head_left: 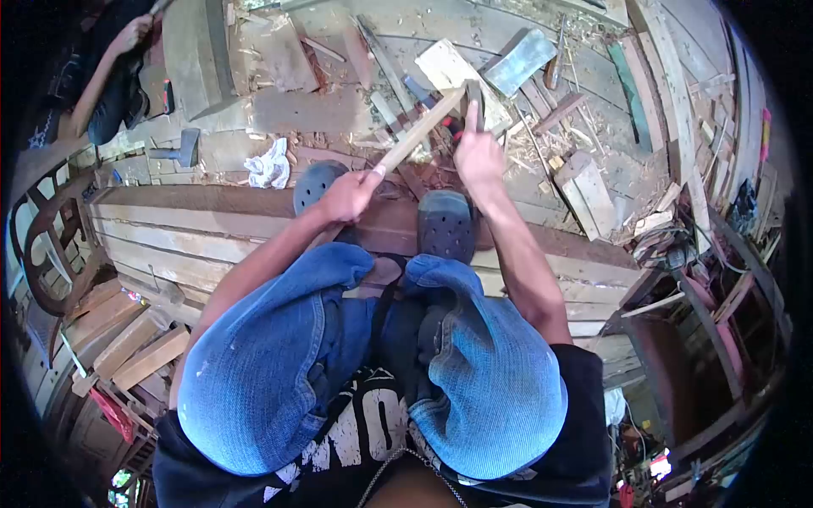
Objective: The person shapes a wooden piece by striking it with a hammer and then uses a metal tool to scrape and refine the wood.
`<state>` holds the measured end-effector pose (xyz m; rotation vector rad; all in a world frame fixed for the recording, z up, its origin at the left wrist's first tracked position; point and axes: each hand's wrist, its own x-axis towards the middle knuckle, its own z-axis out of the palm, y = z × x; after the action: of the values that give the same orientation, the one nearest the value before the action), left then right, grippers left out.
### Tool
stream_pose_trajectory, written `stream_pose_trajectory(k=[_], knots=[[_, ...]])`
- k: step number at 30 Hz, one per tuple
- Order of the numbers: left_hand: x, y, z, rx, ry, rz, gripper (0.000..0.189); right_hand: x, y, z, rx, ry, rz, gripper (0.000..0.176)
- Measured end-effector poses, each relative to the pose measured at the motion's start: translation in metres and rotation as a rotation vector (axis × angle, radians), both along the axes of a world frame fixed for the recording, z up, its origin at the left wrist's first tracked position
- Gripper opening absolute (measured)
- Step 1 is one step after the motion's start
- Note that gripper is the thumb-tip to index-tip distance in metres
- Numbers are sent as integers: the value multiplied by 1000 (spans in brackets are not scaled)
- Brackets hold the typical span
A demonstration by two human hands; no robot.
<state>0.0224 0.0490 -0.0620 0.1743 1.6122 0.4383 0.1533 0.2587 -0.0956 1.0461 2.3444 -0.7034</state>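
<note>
My left hand (351, 196) is closed round the near end of a pale wooden stick (421, 131), which slants up to the right. At its far end, the stick meets a dark flat piece (476, 103). My right hand (480, 159) is just below that piece, index finger stretched along it and the other fingers curled; what they grip is partly hidden. A red and black object (453, 127) shows beside this hand. Behind the far end lies a pale wooden block (447, 66). My feet in grey clogs (446, 222) are below the hands.
A hatchet (188, 148) and a white cloth (268, 164) lie at the left. Wood offcuts (586, 195) and shavings are scattered at the right, near a grey-blue block (520, 62). Another person's hand (133, 34) shows at the upper left. Stacked planks (169, 245) lie below.
</note>
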Motion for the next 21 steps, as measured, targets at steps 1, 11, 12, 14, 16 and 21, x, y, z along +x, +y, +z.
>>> stream_pose_trajectory(k=[1,11,12,14,16,21], knots=[[6,-6,-2,-2,-15,5,60,7,-4,0,-2,-15,5,68],[3,-6,-11,37,29,58,48,20,-22,-6,-13,39,-42,64],[1,-4,-5,46,1,75,47,24,-24,-8,-23,59,-56,63],[1,0,3,63,-4,84,47,31,-27,-9,-29,84,-65,63],[1,1,4,78,-9,92,47,29,-30,1,-2,148,-149,61],[1,-5,-4,93,69,-14,54,17,-18,0,24,288,-303,60]])
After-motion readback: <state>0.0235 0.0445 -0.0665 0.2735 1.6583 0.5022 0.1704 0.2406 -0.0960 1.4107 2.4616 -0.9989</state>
